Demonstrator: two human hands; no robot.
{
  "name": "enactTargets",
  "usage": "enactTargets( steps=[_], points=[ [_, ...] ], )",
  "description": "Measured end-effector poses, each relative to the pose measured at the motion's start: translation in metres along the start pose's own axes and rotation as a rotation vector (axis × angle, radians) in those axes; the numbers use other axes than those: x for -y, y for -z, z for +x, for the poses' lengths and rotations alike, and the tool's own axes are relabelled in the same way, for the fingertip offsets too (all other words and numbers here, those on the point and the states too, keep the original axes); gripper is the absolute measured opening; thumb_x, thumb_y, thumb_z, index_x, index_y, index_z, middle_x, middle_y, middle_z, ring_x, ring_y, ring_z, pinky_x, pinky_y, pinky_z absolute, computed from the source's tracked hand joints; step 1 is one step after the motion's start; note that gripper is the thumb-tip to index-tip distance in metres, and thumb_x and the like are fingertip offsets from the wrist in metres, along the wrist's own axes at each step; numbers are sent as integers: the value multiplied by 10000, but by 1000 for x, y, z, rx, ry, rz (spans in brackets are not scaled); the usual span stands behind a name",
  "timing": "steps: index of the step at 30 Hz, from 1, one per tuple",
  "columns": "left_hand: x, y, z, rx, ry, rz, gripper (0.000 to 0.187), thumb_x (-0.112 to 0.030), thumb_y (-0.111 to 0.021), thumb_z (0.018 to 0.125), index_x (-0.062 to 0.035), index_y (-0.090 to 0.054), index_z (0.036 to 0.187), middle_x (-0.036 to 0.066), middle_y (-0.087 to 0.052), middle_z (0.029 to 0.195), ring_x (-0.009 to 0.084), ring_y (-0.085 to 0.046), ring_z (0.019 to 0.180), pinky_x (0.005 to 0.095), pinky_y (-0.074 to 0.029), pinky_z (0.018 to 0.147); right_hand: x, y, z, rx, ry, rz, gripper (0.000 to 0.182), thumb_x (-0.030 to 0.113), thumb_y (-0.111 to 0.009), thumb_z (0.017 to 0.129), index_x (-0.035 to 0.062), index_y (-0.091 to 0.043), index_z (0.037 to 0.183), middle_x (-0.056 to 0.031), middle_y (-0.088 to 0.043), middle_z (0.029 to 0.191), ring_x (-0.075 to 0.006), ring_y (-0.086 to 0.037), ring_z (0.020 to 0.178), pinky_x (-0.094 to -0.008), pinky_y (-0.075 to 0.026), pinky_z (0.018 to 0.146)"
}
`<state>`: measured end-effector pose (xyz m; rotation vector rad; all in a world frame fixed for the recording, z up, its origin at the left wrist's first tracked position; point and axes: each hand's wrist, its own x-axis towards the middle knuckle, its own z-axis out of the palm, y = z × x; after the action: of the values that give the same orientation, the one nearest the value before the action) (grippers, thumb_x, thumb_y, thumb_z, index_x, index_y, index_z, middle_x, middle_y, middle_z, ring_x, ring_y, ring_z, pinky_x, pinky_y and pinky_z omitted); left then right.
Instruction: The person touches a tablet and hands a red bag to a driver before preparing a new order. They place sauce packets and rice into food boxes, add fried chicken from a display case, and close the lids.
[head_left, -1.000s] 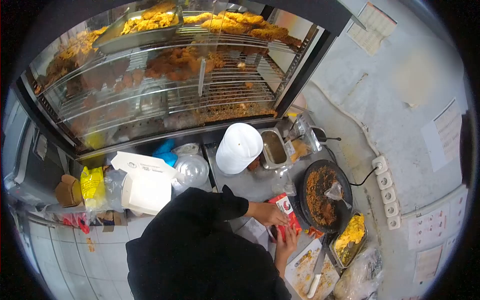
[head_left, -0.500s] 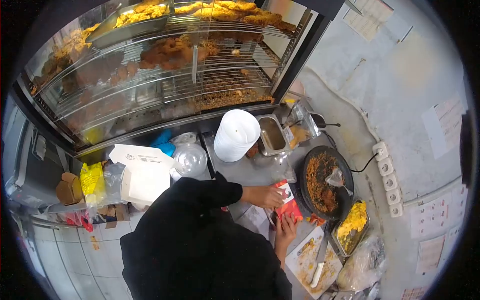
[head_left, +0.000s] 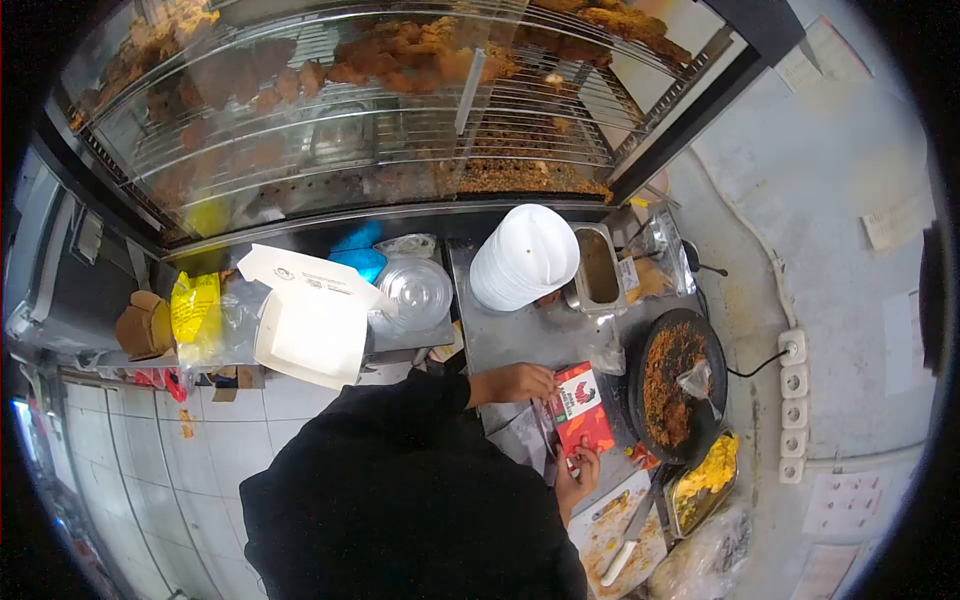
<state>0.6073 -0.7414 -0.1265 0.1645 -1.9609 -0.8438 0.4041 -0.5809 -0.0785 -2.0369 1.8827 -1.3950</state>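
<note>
A red-and-white printed paper packet with a chicken logo lies face up between my hands over the metal counter. The fingers of my left hand are closed on its upper left edge. At its lower edge, my right hand grips it with thumb and fingers. White paper sheets lie partly under my hands. Just right of the packet sits a black stone mortar holding chilli paste, with a plastic-covered spoon in it. Black sleeves cover most of both arms.
A white cutting board with a knife lies below my right hand. Nearby is a metal tray of yellow food. White stacked bowls, an open carton and a glass food warmer stand ahead.
The packet now shows more of its printed face, and my left hand has shifted from its middle to its upper left edge. The view has tilted down and turned left.
</note>
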Motion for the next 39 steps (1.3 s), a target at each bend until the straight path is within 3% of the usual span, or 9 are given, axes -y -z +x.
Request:
enactTargets(
  steps=[5,10,13,20,29,33,34,36,39],
  points=[
    [-9,13,-6,19,42,-44,194,-87,-665,790,1,-653,963,129,-635,1045,307,-587,1027,425,-435,949,1,10,12,147,77,-3,256,6,-815,594,26,-569,662,-83,-607,916,-304,-630,972,-525,-305,1039],
    [-5,6,-10,3,31,-52,140,-38,-655,796,23,-624,918,138,-628,1008,302,-593,993,434,-426,948,45,10,66,413,124,-280,374,302,-840,523,125,-513,564,-69,-557,1161,-390,-350,1290,-678,66,1017],
    [-3,-1,-11,-54,-11,14,105,-5,-631,797,25,-620,897,138,-624,964,293,-597,972,436,-426,949,31,-16,77,446,104,-312,407,336,-838,508,75,-530,565,-100,-516,1228,-360,-297,1330,-660,0,1032],
    [-6,-9,-12,-152,4,71,121,61,-566,755,48,-608,868,178,-615,944,315,-590,983,443,-423,953,35,-25,77,380,-78,-406,823,497,-804,509,156,-459,1174,-263,-325,1314,-430,-310,1248,-623,-141,1005],
    [-17,-14,-11,-111,93,-70,112,30,-616,725,13,-615,835,142,-615,888,306,-593,934,421,-426,946,38,-9,74,618,-191,-579,948,557,-774,467,190,-430,1271,-234,-420,1220,-393,-421,1116,-536,-303,919],
    [-8,-13,-12,-9,37,-125,158,-3,-660,717,-1,-630,872,137,-613,948,290,-582,961,397,-443,902,17,-5,70,502,-55,-447,900,566,-762,482,181,-491,1250,-228,-503,1091,-382,-488,1022,-511,-354,893],
    [-26,-9,-6,-14,329,-210,241,-46,-697,722,-10,-634,952,130,-608,991,289,-576,981,409,-445,895,14,0,64,470,-61,-431,895,492,-796,452,193,-493,1239,-192,-464,1180,-370,-443,1110,-480,-335,938],
    [-42,-7,9,-130,103,204,362,-107,-755,678,-35,-624,1006,121,-588,1037,307,-563,998,405,-441,889,41,23,65,388,-79,-443,870,402,-807,449,200,-492,1235,-190,-457,1192,-368,-435,1119,-472,-320,936],
    [-55,-4,11,-126,450,-1,387,-180,-791,612,-92,-633,954,112,-548,1096,293,-527,1046,407,-418,880,68,70,64,221,-229,-365,846,352,-794,442,228,-502,1226,-184,-445,1219,-357,-420,1133,-478,-304,931]
  ],
)
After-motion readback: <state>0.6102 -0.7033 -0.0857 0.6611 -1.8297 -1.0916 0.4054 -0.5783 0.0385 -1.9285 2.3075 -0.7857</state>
